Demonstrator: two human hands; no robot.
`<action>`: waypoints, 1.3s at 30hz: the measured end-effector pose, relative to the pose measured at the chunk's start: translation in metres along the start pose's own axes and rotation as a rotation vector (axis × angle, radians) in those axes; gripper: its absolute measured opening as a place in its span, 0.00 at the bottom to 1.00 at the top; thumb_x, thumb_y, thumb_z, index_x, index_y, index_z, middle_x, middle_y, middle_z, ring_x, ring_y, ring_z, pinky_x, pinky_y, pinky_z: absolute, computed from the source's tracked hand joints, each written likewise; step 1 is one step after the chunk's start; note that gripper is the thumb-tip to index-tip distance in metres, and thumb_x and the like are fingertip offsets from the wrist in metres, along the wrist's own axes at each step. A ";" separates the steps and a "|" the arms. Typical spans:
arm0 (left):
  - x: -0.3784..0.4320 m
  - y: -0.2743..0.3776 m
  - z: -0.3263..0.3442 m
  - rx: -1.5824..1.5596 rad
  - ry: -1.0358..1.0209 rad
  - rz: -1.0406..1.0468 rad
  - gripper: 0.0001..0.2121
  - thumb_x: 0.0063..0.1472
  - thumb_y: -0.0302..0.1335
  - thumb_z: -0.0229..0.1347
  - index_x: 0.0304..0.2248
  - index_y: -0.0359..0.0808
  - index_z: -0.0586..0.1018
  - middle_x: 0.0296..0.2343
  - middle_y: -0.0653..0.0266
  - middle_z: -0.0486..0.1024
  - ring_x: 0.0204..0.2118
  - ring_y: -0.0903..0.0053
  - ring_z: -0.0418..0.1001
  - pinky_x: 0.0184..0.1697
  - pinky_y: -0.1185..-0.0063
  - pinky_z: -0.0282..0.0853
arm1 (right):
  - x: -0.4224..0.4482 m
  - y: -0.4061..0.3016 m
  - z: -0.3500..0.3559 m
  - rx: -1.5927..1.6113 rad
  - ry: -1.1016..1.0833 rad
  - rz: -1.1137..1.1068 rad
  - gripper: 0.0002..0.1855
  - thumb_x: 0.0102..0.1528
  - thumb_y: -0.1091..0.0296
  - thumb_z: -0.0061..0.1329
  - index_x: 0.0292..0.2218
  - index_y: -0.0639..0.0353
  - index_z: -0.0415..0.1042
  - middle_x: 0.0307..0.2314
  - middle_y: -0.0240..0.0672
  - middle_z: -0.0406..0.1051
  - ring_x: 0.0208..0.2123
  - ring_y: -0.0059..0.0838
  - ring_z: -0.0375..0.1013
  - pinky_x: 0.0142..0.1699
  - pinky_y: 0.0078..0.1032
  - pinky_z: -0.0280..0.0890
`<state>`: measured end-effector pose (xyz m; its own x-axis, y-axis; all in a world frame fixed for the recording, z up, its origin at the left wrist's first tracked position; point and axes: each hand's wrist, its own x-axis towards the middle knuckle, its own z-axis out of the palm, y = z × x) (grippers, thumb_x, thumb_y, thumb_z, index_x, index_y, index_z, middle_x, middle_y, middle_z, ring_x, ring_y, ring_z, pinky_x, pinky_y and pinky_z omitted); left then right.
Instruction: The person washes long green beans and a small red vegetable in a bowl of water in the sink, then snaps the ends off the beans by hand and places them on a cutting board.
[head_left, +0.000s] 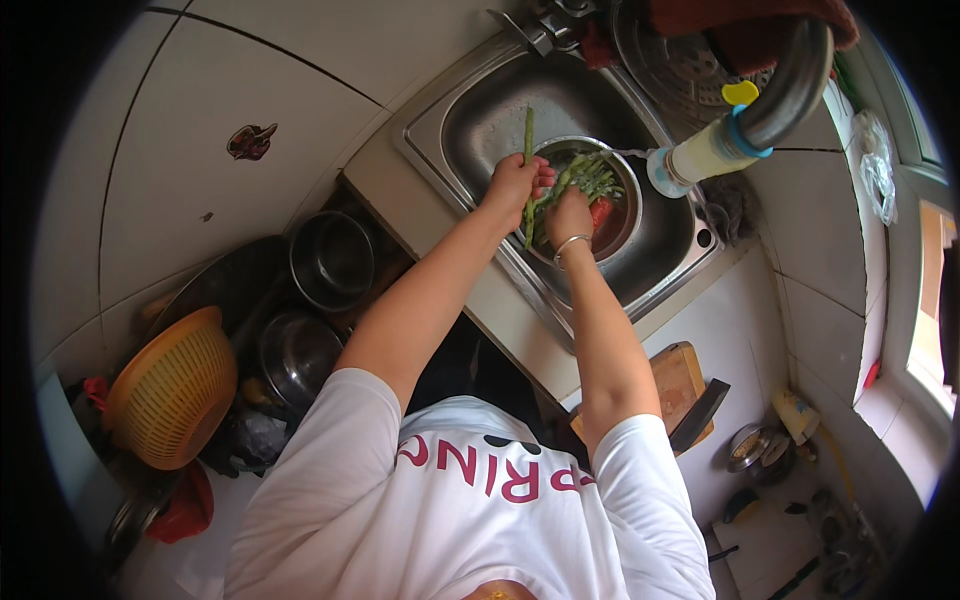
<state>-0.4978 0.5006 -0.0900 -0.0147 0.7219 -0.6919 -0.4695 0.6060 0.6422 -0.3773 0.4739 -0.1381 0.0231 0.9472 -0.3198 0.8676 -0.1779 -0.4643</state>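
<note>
My left hand (517, 187) grips a few long green beans (529, 131) over the left rim of a metal bowl (634, 225); one sticks up past my fingers. My right hand (570, 219), with a bangle at the wrist, reaches into the bowl among more green beans (589, 169). Its fingertips are hidden, so I cannot tell whether they hold any. Beside it lies a red-orange vegetable (600, 212), perhaps a carrot. The bowl stands in a stainless steel sink (480, 112), and a thin stream of water from the faucet (697, 161) runs into it.
A wooden cutting board (675, 382) with a dark-bladed knife or cleaver (699, 416) lies on the counter at right. To the left are a dark pot (331, 259), another metal pot (300, 356) and an orange plastic colander (176, 390). A perforated steamer tray (682, 67) stands behind the sink.
</note>
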 end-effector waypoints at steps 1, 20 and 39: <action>-0.002 -0.001 0.000 0.041 -0.014 0.012 0.05 0.60 0.23 0.43 0.34 0.32 0.69 0.28 0.62 0.72 0.26 0.82 0.70 0.21 0.87 0.59 | 0.000 0.007 0.000 0.167 -0.012 0.001 0.18 0.47 0.69 0.48 0.40 0.67 0.63 0.34 0.52 0.67 0.36 0.50 0.68 0.39 0.37 0.65; -0.056 -0.011 0.051 -0.337 -0.385 -0.042 0.11 0.63 0.29 0.42 0.41 0.33 0.70 0.30 0.66 0.70 0.36 0.79 0.68 0.43 0.80 0.64 | -0.075 -0.028 -0.082 0.473 0.380 -0.283 0.21 0.56 0.71 0.37 0.51 0.63 0.53 0.33 0.52 0.69 0.35 0.52 0.69 0.38 0.37 0.63; -0.049 0.038 0.078 -0.346 -0.613 -0.019 0.07 0.63 0.31 0.43 0.35 0.37 0.66 0.21 0.69 0.63 0.20 0.84 0.59 0.23 0.85 0.59 | -0.070 -0.020 -0.115 1.034 -0.117 -0.123 0.16 0.62 0.58 0.31 0.28 0.58 0.62 0.15 0.24 0.57 0.14 0.14 0.52 0.19 0.12 0.50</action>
<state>-0.4461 0.5146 -0.0056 0.4484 0.8322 -0.3261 -0.7201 0.5525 0.4197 -0.3397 0.4417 -0.0115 -0.1328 0.9524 -0.2745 0.0115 -0.2754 -0.9613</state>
